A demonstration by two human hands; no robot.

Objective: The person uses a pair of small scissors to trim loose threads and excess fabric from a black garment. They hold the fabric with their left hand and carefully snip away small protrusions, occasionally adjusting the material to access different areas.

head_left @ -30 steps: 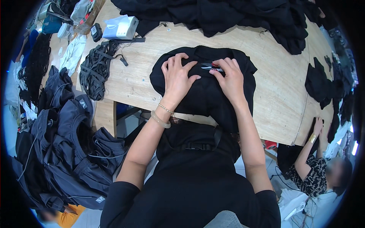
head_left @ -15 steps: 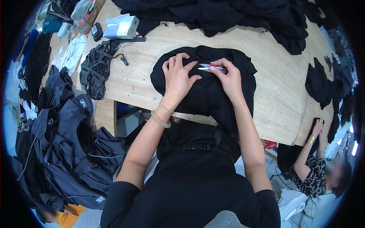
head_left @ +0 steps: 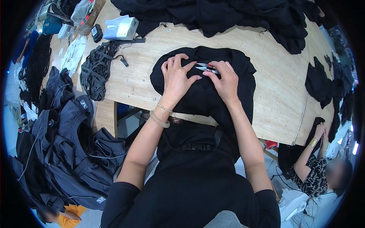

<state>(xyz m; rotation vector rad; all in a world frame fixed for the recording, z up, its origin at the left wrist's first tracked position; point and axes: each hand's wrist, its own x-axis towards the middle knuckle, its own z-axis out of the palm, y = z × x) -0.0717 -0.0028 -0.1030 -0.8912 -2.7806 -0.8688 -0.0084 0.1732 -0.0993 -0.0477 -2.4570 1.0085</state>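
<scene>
Head view: the black cloth (head_left: 201,91) is getting what I'd guess is a trim, so the next move is probably calling for steady fingers and careful aim. It's lying dark and rumpled near the front edge of the wooden table (head_left: 279,91), left hand (head_left: 176,78) spreading wide on it, right hand (head_left: 227,81) pinching little snips (head_left: 209,68), blades looking parted.

Bright light, curved dark corners
</scene>
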